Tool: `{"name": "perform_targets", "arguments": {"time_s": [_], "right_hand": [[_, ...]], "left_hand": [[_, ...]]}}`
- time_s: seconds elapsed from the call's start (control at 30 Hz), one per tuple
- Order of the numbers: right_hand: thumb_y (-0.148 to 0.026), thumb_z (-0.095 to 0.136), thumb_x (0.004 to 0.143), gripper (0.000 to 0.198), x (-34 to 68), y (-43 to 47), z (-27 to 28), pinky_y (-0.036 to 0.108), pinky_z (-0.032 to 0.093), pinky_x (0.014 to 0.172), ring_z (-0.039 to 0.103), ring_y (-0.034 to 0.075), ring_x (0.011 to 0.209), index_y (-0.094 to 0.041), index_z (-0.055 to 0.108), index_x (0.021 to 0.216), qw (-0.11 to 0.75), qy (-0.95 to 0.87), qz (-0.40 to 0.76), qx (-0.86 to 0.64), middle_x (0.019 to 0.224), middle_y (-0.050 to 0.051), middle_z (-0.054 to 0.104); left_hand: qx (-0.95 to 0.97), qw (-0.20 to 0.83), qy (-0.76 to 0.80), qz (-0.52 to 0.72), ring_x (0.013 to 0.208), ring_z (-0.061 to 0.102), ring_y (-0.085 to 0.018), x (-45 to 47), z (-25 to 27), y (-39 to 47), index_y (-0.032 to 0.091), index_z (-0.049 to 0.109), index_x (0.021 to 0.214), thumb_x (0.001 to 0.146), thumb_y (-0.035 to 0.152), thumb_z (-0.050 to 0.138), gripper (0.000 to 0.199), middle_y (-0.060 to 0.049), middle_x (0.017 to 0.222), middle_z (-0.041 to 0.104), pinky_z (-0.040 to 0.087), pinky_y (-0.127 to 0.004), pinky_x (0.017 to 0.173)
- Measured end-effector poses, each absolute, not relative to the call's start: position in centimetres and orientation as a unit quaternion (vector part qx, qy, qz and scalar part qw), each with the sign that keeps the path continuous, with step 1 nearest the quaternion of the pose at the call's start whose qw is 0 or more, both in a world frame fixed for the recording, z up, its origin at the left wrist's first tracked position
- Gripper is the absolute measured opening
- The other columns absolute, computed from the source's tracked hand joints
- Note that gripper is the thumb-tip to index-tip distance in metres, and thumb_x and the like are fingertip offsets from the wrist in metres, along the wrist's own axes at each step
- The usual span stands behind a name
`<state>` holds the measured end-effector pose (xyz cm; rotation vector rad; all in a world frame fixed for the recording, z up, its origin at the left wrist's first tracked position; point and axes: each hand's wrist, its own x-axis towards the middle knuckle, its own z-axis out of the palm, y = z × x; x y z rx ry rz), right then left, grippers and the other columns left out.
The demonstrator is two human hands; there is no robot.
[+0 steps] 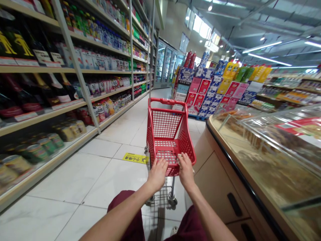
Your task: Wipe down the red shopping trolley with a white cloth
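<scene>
A red plastic shopping cart (187,147) stands directly in front of me, its grid basket holding nothing that I can see. My left hand (157,172) rests on the near rim of the basket, fingers bent over the edge. To its right, my right hand (186,167) grips the same rim near the corner. Something small and whitish shows at the right hand's fingers, too unclear to name. Below the basket, a caster wheel (172,199) touches the floor.
Drink shelves (107,72) line the left side. Close on the right is a wooden counter (218,180) with clear covers over food. Ahead stand stacked cartons (200,87) and glass-door fridges (162,62). A yellow floor sticker (135,158) lies left of the cart on white tiles.
</scene>
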<state>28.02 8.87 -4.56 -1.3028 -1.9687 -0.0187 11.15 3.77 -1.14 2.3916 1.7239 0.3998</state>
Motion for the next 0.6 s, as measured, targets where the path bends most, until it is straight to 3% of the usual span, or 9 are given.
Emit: {"name": "perform_targets", "arguments": {"time_s": [0.1,0.27,0.47,0.6], "right_hand": [[-0.005,0.036,0.077,0.043,27.0,8.4,-4.8,0.045,0.032,0.096,0.032,0.021,0.123,-0.020,0.053,0.113,0.373,-0.812,0.004,-0.448,0.124,0.010,0.047],[-0.002,0.034,0.073,0.045,30.0,9.9,-4.0,0.050,0.030,0.096,0.031,0.024,0.122,-0.015,0.054,0.111,0.395,-0.737,-0.033,-0.546,0.122,0.013,0.048],[-0.002,0.035,0.072,0.050,27.7,8.5,-4.9,0.046,0.031,0.097,0.031,0.021,0.123,-0.020,0.051,0.116,0.381,-0.798,-0.014,-0.467,0.125,0.009,0.046],[-0.003,0.035,0.071,0.050,30.3,9.4,-4.5,0.050,0.030,0.096,0.030,0.023,0.123,-0.018,0.050,0.116,0.397,-0.751,-0.033,-0.526,0.124,0.011,0.046]], "left_hand": [[0.806,0.080,0.572,0.128,0.127,0.024,-0.020,11.1,-1.2,3.7,0.010,0.037,0.125,0.072,0.010,0.035,0.052,-0.011,0.132,0.039,0.011,-0.042,0.107],[0.816,0.092,0.556,0.126,0.128,0.022,-0.019,10.8,-1.0,3.7,0.011,0.035,0.126,0.068,0.010,0.039,0.058,-0.009,0.133,0.039,0.012,-0.042,0.107],[0.812,0.087,0.563,0.123,0.128,0.021,-0.019,11.5,-0.9,3.5,0.009,0.035,0.126,0.068,0.011,0.038,0.058,-0.011,0.134,0.037,0.013,-0.042,0.107],[0.811,0.069,0.571,0.109,0.130,0.016,-0.019,11.1,-0.8,3.4,0.009,0.031,0.128,0.067,0.011,0.038,0.061,-0.011,0.137,0.032,0.011,-0.042,0.107]]}}
